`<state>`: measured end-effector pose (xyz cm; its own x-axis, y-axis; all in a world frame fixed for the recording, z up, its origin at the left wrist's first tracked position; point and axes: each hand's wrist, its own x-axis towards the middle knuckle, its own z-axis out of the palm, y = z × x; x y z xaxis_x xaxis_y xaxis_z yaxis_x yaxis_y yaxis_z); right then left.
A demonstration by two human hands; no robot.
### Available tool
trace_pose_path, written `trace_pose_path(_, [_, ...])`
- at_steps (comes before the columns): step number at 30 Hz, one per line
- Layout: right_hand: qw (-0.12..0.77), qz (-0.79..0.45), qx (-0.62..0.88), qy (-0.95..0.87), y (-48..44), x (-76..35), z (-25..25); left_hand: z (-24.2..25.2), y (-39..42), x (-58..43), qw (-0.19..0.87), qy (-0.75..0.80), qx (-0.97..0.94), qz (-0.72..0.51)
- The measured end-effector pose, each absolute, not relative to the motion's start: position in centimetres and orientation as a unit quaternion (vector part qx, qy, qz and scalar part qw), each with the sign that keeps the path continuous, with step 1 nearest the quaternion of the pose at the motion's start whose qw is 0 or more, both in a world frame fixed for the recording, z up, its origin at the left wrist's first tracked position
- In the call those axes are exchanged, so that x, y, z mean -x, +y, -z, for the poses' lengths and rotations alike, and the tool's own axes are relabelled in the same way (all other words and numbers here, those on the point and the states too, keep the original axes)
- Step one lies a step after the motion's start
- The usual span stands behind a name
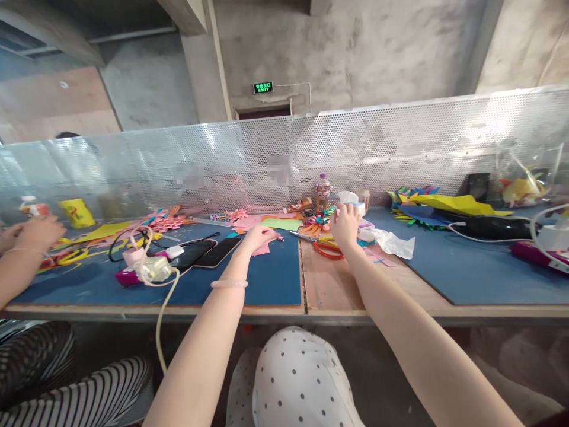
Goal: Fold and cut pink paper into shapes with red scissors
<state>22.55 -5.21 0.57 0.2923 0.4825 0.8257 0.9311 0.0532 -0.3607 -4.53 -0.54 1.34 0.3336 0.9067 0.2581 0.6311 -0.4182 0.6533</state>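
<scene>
My left hand (261,237), with a pale bangle on the wrist, is over the blue mat. Its fingers are closed at a small pink paper piece (279,238), and a flat pink sheet (261,249) lies just below them. My right hand (345,225) is further right, fingers curled and pointing down; what they hold, if anything, is hidden. A white-and-blue box (359,207) stands right behind it. Scissors with red handles (329,250) lie beside that hand on the bare wood. Orange paper strips (315,228) and a green sheet (282,224) lie between my hands.
A phone (217,252) and a power strip with cables (149,270) lie left. A bottle (323,193) stands by the perforated metal screen (258,160). Crumpled white plastic (395,243) is at right. Another person's hands (38,234) work at far left.
</scene>
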Motion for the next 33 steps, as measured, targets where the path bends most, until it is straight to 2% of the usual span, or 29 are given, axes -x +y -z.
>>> trace_pose_path(3, [0.475,0.226,0.581,-0.621,-5.4,-21.0,-1.1,-1.4,-0.6,3.2,0.329,0.439,-0.769,-0.328])
trace_pose_path(6, [0.467,0.161,0.521,-0.697,-5.4,-19.5,-1.3,-1.5,-1.2,2.2,0.394,0.422,-0.749,-0.324])
trace_pose_path(11, [0.477,-0.17,0.381,-0.774,-5.5,-17.2,-1.5,-1.8,-2.7,1.5,0.431,0.395,-0.75,-0.309])
trace_pose_path(13, [0.477,-0.244,0.341,-0.772,-5.9,-16.4,-1.5,-1.7,-3.0,1.3,0.45,0.386,-0.754,-0.283])
trace_pose_path(18, [0.487,-0.25,0.357,-0.757,-6.3,-15.4,-1.2,-1.2,-2.6,1.1,0.505,0.357,-0.749,-0.239])
trace_pose_path(24, [0.542,-0.258,0.365,-0.711,-4.4,-16.4,0.0,-1.3,-2.2,1.2,0.542,0.381,-0.703,-0.259])
trace_pose_path(33, [0.55,-0.301,0.372,-0.684,-3.7,-16.9,0.5,-2.3,-3.7,1.0,0.377,0.421,-0.769,-0.299])
